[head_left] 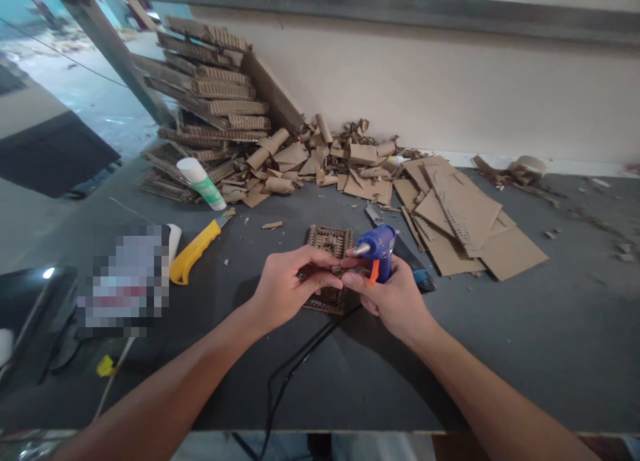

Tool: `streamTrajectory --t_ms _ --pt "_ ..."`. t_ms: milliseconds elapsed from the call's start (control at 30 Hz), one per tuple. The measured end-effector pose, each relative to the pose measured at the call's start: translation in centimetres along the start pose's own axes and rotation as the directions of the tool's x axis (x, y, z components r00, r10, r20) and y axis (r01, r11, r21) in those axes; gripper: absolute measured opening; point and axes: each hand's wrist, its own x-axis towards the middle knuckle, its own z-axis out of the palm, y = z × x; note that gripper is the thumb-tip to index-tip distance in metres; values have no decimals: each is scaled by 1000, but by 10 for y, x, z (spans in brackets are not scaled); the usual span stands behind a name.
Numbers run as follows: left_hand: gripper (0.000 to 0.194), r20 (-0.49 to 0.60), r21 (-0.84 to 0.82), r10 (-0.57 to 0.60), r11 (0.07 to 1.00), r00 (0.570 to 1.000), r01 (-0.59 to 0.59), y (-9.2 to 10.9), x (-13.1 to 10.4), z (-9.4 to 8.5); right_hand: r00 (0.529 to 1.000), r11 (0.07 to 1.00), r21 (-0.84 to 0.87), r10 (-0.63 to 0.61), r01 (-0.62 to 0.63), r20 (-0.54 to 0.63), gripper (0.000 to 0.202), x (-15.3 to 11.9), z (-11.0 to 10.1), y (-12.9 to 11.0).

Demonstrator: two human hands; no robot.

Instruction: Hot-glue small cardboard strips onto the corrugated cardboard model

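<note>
My right hand [393, 298] is wrapped round the handle of a blue hot glue gun [379, 242] with an orange trigger. Its metal nozzle points left. Thumb and forefinger of my left hand [290, 281] pinch a tiny bit of cardboard [337, 270], which the right fingertips also meet; its shape is mostly hidden. Just beneath both hands lies a small rectangular panel of corrugated cardboard strips [327, 236], partly covered by the fingers. The glue gun's black cord [295, 368] runs down over the front edge of the table.
A yellow utility knife [195, 251] and a white-green glue stick [201, 184] are on the left, near a blurred-out object [125, 281]. Behind are stacked corrugated panels [215, 88] and scraps [320, 161]. Flat cardboard sheets [465, 214] lie right on the dark table [525, 354].
</note>
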Motion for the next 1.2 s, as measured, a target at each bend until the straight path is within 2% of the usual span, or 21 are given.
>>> streamTrajectory --t_ms 133,400,633,800,1200 --pt "18 -57 26 -12 1000 998 14 -2 -1 2 1000 999 42 -15 16 -17 46 0 1 -1" --pt "13 -99 191 92 979 991 -72 1 -3 8 999 997 77 -14 16 -34 40 2 2 -2" --pt "7 -171 205 122 975 978 -85 5 -6 15 999 996 76 -47 49 -28 37 2 1 -1" --pt "7 -160 246 165 961 973 -122 6 -6 14 999 997 65 -47 49 -23 35 2 0 0" --pt "12 -52 149 90 985 995 -81 1 -5 9 998 999 -3 -45 45 -49 41 2 0 -3"
